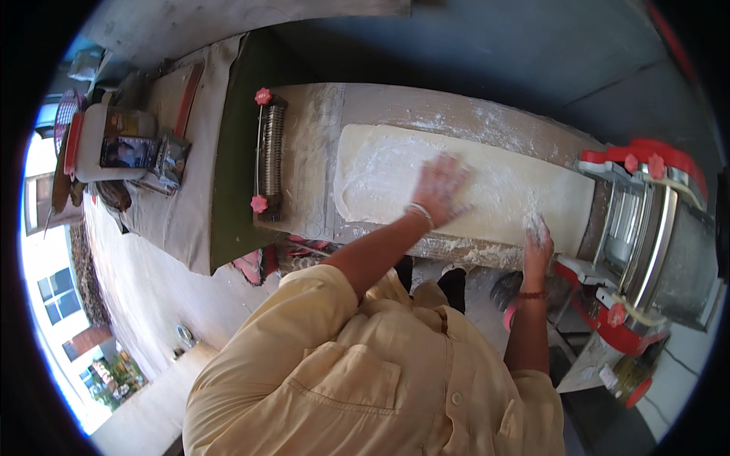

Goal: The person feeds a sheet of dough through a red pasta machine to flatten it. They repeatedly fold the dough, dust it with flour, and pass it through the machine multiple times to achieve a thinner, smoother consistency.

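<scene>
A long flattened sheet of pale dough (pixel 388 171) lies lengthwise on the wooden work surface (pixel 308 165), its top dusted with flour. My left hand (pixel 442 188), slightly blurred and wearing a bangle at the wrist, is spread palm-down over the middle of the sheet. At the near edge, towards the right end, is my right hand (pixel 538 242), its fingers white with flour; whether they grip anything is unclear. The dough's right end reaches close to the metal rollers (pixel 624 222) of a red-sided dough sheeter (pixel 644 157).
A ridged roller attachment with pink knobs (pixel 271 154) sits at the board's left end. Further left, a covered table (pixel 171 228) bears a red-lidded plastic jar (pixel 91 145) and small packets (pixel 171 157). Loose flour (pixel 467 245) lies along the board's near edge. Below the sheeter is another red-lidded jar (pixel 630 379).
</scene>
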Action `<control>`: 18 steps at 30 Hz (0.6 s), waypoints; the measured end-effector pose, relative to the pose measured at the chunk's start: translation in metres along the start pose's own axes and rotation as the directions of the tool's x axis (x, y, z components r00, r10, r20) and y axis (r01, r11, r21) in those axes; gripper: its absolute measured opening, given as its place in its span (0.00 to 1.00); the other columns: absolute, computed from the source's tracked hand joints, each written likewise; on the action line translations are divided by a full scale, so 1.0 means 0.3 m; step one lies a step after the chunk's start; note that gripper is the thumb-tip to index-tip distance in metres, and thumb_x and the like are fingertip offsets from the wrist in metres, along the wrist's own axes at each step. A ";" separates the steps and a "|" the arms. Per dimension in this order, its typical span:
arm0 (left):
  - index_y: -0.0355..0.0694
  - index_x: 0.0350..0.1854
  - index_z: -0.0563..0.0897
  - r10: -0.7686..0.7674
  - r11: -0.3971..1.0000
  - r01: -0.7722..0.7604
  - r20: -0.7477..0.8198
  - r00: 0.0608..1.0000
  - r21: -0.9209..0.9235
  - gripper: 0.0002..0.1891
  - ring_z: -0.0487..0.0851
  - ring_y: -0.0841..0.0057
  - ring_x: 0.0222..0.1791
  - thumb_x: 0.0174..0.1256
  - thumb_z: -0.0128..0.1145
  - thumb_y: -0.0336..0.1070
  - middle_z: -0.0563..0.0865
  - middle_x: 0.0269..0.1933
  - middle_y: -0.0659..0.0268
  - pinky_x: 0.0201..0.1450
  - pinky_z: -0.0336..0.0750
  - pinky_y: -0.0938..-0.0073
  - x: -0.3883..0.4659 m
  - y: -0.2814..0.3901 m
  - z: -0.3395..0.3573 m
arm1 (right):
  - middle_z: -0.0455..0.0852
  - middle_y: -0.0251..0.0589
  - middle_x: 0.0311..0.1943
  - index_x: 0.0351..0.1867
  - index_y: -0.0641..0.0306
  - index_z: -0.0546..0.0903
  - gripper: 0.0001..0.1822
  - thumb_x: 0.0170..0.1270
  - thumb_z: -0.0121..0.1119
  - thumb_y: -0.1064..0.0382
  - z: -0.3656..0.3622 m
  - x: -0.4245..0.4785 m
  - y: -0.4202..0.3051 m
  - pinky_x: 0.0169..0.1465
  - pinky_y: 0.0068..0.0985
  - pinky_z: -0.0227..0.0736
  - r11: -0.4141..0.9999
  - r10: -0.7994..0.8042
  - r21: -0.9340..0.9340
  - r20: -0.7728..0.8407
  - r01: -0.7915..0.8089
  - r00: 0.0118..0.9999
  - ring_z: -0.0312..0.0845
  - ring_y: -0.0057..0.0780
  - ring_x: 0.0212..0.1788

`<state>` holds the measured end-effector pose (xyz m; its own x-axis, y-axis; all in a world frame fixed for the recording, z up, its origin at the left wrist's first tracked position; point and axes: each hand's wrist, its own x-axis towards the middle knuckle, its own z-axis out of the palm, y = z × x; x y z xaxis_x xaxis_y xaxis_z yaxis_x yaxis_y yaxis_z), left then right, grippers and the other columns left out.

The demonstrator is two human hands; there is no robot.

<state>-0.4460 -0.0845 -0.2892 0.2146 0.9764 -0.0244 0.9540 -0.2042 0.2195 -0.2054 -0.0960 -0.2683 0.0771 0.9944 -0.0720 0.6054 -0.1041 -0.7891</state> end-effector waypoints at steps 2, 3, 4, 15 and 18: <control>0.55 0.61 0.47 0.161 0.986 -0.158 0.048 0.986 -0.062 0.35 0.41 0.59 0.63 0.52 0.30 0.66 0.43 0.63 0.60 0.59 0.41 0.50 0.017 0.092 0.058 | 0.75 0.45 0.41 0.44 0.68 0.70 0.17 0.49 0.52 0.71 0.006 -0.016 0.039 0.48 0.23 0.63 0.998 -0.015 0.058 0.021 0.014 1.000 0.71 0.30 0.44; 0.57 0.61 0.47 0.191 0.981 -0.188 0.083 0.978 -0.051 0.34 0.41 0.60 0.63 0.52 0.30 0.66 0.43 0.63 0.61 0.59 0.41 0.50 0.023 0.112 0.059 | 0.75 0.45 0.41 0.44 0.68 0.71 0.17 0.49 0.51 0.71 0.006 -0.022 0.054 0.48 0.23 0.63 0.995 0.011 0.095 0.043 -0.015 0.999 0.71 0.29 0.43; 0.58 0.61 0.47 0.221 0.975 -0.218 0.119 0.968 -0.044 0.33 0.41 0.60 0.63 0.52 0.30 0.66 0.43 0.63 0.62 0.59 0.41 0.50 0.027 0.127 0.059 | 0.76 0.44 0.41 0.43 0.69 0.71 0.16 0.50 0.51 0.71 0.005 -0.026 0.065 0.48 0.22 0.63 0.991 0.036 0.129 0.067 -0.045 0.997 0.71 0.27 0.43; 0.46 0.61 0.49 -0.500 0.854 0.509 -0.108 0.859 0.102 0.39 0.42 0.56 0.62 0.49 0.39 0.64 0.44 0.63 0.55 0.56 0.39 0.43 -0.209 -0.252 -0.063 | 0.76 0.43 0.40 0.43 0.66 0.72 0.17 0.47 0.53 0.71 0.037 0.064 0.018 0.47 0.23 0.64 0.993 -0.056 0.103 0.055 0.050 0.997 0.72 0.30 0.43; 0.41 0.60 0.47 -0.503 0.861 0.505 -0.041 0.863 0.063 0.40 0.41 0.54 0.62 0.50 0.39 0.63 0.43 0.62 0.50 0.57 0.40 0.47 -0.255 -0.175 -0.038 | 0.75 0.45 0.41 0.44 0.64 0.71 0.19 0.46 0.53 0.71 0.033 0.080 0.021 0.49 0.26 0.62 0.994 -0.113 0.014 0.021 0.113 0.993 0.70 0.35 0.45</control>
<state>-0.5150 -0.1476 -0.2876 -0.3030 0.9486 -0.0917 0.9429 0.3124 0.1154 -0.2076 -0.0725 -0.2809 -0.0081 1.0000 0.0048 0.5989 0.0087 -0.8008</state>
